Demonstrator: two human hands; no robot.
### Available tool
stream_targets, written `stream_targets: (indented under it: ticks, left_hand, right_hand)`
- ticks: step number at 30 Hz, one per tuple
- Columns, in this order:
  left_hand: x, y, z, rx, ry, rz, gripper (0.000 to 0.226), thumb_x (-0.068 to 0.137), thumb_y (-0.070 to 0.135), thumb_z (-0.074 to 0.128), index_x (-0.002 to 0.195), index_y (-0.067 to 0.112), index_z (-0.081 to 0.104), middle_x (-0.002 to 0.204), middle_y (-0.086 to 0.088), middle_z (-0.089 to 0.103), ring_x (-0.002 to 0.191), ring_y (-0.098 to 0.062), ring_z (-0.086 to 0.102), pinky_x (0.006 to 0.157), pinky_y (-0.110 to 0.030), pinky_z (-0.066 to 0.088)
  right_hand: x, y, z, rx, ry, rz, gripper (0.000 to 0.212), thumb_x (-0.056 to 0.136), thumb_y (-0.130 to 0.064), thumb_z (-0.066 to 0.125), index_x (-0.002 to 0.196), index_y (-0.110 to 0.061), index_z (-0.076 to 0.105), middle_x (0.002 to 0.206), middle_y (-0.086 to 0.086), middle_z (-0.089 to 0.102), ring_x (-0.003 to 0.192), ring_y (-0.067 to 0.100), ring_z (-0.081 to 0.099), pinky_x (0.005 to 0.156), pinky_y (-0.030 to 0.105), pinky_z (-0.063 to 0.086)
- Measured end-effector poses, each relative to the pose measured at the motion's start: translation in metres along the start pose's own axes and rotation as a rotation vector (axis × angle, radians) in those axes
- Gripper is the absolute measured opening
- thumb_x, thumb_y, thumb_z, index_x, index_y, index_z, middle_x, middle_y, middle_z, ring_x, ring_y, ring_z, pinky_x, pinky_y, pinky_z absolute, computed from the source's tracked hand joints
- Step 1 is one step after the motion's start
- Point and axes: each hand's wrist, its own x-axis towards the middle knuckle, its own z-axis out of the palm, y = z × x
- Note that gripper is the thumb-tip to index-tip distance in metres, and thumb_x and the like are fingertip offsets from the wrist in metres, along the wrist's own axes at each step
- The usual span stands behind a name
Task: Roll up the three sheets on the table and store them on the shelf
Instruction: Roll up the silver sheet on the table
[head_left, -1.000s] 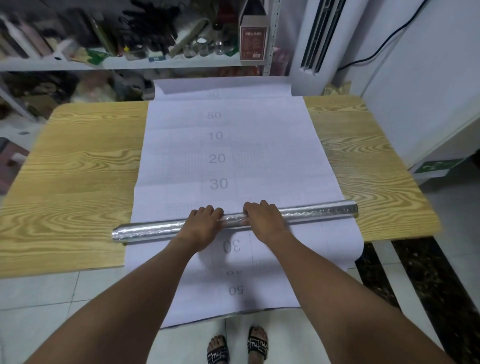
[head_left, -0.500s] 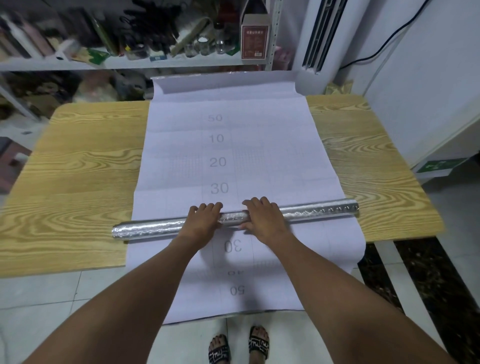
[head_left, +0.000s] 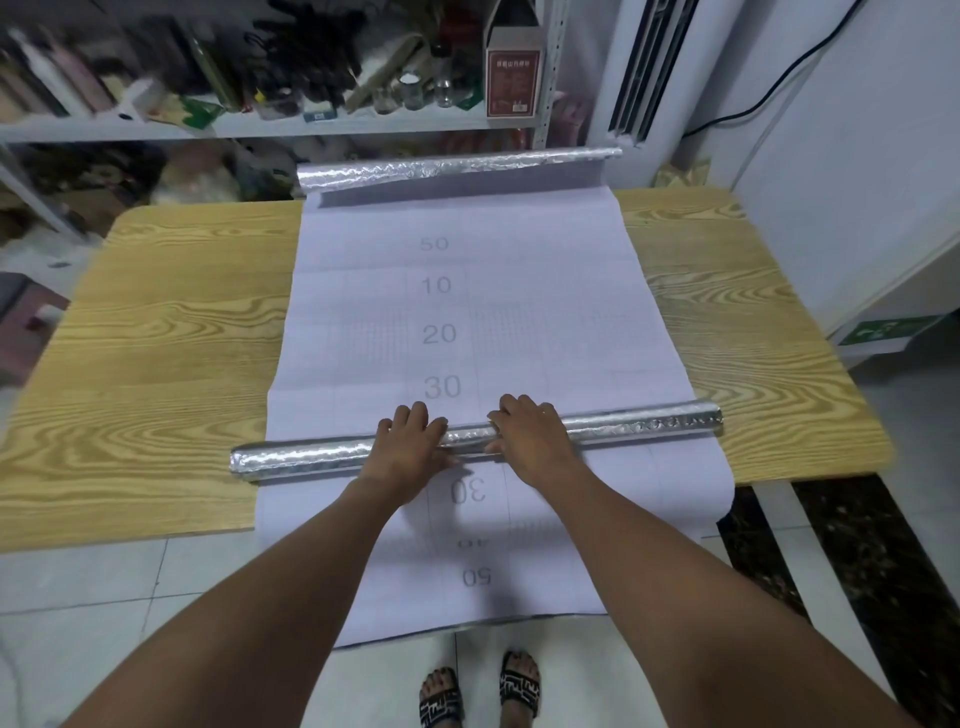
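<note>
A long, silver, embossed foil roll (head_left: 639, 423) lies crosswise on the near part of a yellow wood-grain tabletop (head_left: 156, 364). It sits on top of a pale lilac gridded sheet (head_left: 545, 291) printed with grey numbers, and both ends of the roll stick out past the sheet's side edges.

The left hand (head_left: 410, 447) and the right hand (head_left: 532, 439) rest side by side on the middle of the roll. Their palms face down and their fingers, nearly straight, are laid over its top toward the far side; neither hand wraps round it.

The sheet runs the whole depth of the tabletop. Its near end hangs over the front edge toward the white tiled floor (head_left: 104, 571). Its far end turns up into a silver-backed curl (head_left: 457, 169) at the tabletop's far edge.

Behind the tabletop stands a white metal shelf (head_left: 260, 127) crowded with blurred jars and bottles, with a red-brown carton (head_left: 514, 83) at its right end. A white upright air conditioner (head_left: 597, 78) stands just right of the shelf. The person's feet in black patterned sandals (head_left: 440, 704) show at the bottom.
</note>
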Motion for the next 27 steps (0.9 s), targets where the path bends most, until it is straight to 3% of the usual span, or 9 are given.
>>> stream_targets:
  ticks: [4,8,11,14,18,21,24,27]
  left_hand:
    - [0.001,0.0,0.002,-0.04,-0.034,-0.033,0.063,0.089,0.043,0.056,0.141,0.019,0.03,0.13,-0.007,0.039,0.121,-0.026,0.036,0.099,-0.037,0.031]
    - [0.001,-0.001,0.001,-0.071,0.006,-0.029,0.048,0.088,0.036,0.059,0.129,0.017,0.04,0.124,-0.003,0.048,0.117,-0.024,0.043,0.094,-0.037,0.034]
    - [0.0,-0.004,-0.002,-0.078,0.019,-0.019,0.035,0.091,0.036,0.055,0.118,0.016,0.046,0.116,-0.004,0.052,0.11,-0.025,0.047,0.09,-0.036,0.035]
    - [0.0,-0.007,-0.002,-0.079,-0.005,-0.013,0.031,0.093,0.037,0.05,0.116,0.017,0.047,0.114,-0.004,0.054,0.11,-0.024,0.048,0.091,-0.037,0.035]
    - [0.0,-0.007,-0.001,-0.039,0.034,-0.01,0.033,0.093,0.037,0.049,0.118,0.016,0.05,0.12,-0.006,0.048,0.115,-0.026,0.042,0.091,-0.037,0.034]
    - [0.0,-0.006,-0.002,0.015,0.028,-0.011,0.04,0.095,0.038,0.046,0.128,0.016,0.045,0.124,-0.007,0.043,0.118,-0.027,0.038,0.092,-0.037,0.033]
    - [0.002,-0.004,-0.004,-0.001,0.015,-0.024,0.058,0.097,0.036,0.042,0.147,0.017,0.02,0.134,-0.007,0.043,0.123,-0.027,0.038,0.098,-0.038,0.033]
    - [0.003,-0.004,-0.007,-0.038,0.031,-0.05,0.055,0.099,0.034,0.04,0.146,0.013,0.019,0.133,-0.008,0.048,0.122,-0.027,0.041,0.099,-0.038,0.033]
  right_hand:
    - [-0.003,-0.004,-0.007,0.077,-0.019,0.036,0.045,0.095,-0.015,0.053,0.137,-0.016,0.039,0.125,0.003,0.055,0.114,0.024,0.05,0.089,0.036,0.038]
    - [-0.009,-0.007,-0.009,0.073,0.003,0.073,0.036,0.09,-0.001,0.052,0.123,-0.01,0.042,0.112,0.008,0.06,0.102,0.028,0.053,0.077,0.033,0.036]
    - [-0.009,-0.007,-0.004,0.029,0.051,0.044,0.018,0.097,-0.016,0.051,0.114,-0.012,0.05,0.113,0.004,0.059,0.107,0.025,0.049,0.079,0.033,0.034]
    - [-0.009,-0.005,-0.002,0.01,0.066,0.02,0.035,0.099,-0.041,0.042,0.116,-0.014,0.057,0.122,0.001,0.053,0.114,0.025,0.045,0.089,0.035,0.035]
    - [-0.009,-0.002,-0.001,0.004,0.01,0.009,0.053,0.085,-0.056,0.056,0.122,-0.019,0.055,0.124,-0.001,0.048,0.115,0.024,0.041,0.093,0.034,0.035]
    - [-0.008,-0.001,0.001,-0.004,-0.018,0.014,0.058,0.085,-0.043,0.064,0.134,-0.02,0.044,0.13,-0.001,0.046,0.119,0.022,0.04,0.096,0.033,0.034]
    - [-0.007,-0.004,0.003,0.021,0.01,0.04,0.068,0.088,-0.027,0.065,0.145,-0.017,0.028,0.133,0.002,0.048,0.121,0.023,0.042,0.097,0.033,0.034]
    - [-0.006,-0.006,0.004,0.082,0.059,0.045,0.056,0.088,-0.019,0.064,0.137,-0.012,0.038,0.124,0.005,0.054,0.114,0.025,0.048,0.096,0.032,0.034]
